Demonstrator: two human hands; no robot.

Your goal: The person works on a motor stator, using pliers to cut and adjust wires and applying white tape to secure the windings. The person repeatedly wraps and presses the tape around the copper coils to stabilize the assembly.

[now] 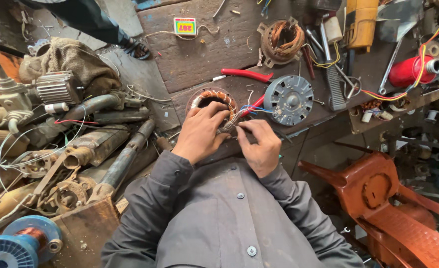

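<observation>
A round motor stator [210,99] with copper windings sits on the dark wooden workbench [199,54] in front of me. My left hand [202,133] rests on its near rim, fingers curled over the windings. My right hand [260,144] pinches thin wire leads beside the stator; blue and white wires [253,108] run from there. A tool with red handles [251,106] lies just beyond my right hand's fingers; whether the hand holds it I cannot tell. Grey sleeves cover both arms.
A grey motor end cover [289,99] and red-handled pliers [246,75] lie behind the stator. Another wound stator [281,40] stands farther back. Old motors, pipes and a blue wire spool [18,245] crowd the left. An orange plastic chair [383,198] stands at right.
</observation>
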